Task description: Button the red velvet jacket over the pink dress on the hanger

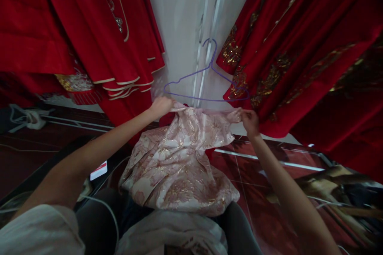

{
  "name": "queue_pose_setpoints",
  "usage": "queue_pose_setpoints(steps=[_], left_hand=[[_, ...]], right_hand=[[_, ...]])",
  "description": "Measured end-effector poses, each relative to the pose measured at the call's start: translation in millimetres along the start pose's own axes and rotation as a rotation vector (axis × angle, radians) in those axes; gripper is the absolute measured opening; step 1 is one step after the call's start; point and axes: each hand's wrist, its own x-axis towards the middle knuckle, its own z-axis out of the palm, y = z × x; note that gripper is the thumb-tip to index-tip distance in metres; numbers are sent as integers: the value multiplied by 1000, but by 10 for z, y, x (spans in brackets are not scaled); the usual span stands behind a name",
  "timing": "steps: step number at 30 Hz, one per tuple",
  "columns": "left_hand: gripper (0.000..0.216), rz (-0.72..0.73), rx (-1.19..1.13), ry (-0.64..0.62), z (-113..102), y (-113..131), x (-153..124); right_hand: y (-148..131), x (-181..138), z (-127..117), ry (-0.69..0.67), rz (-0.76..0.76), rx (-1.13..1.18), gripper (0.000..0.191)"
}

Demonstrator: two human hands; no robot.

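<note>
A pale pink brocade garment (179, 155) with a gold floral pattern hangs in front of me, held up by its top edge. My left hand (160, 106) is closed on the garment's left shoulder, right under the left end of a purple wire hanger (206, 83). My right hand (249, 121) pinches the garment's right shoulder just below the hanger's right end. The hanger sits above the garment's neckline, its hook pointing up against a white cover (191, 28). Whether either hand also grips the hanger wire is unclear.
Red robes with gold trim (98, 36) hang at the left and red embroidered robes (302, 51) at the right, close on both sides. Below lies a glossy dark red tiled floor (257, 175). A white cable (26, 117) lies on the floor at far left.
</note>
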Motion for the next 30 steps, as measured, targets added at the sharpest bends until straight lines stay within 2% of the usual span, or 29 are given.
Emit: queue_pose_setpoints(steps=[4,6,9,12,15,18,25,28,30], left_hand=[[39,404,-173,203,6,392,134],[35,476,-228,291,60,577,217],[30,427,-272,305,209,804,248],[31,386,-324,294,311,936,152],[35,377,-377,331,284,946,-3],[37,381,-388,346,212,874,-133],[33,369,-326,370,171,819,-244],[33,381,-341,366,159,879,-240],[35,391,-369,359,147,944,-223]], right_hand=[[-347,-43,114,0,-142,-80,23],[-494,4,108,-1,-198,-131,22],[-516,108,4,10,-151,-163,22],[-288,233,-190,78,-71,-157,19],[-4,344,-391,216,65,-133,15],[103,396,-516,327,147,-137,12],[-249,355,-516,303,157,-164,6],[-449,409,-428,278,70,-163,5],[-615,461,-338,207,-38,-171,9]])
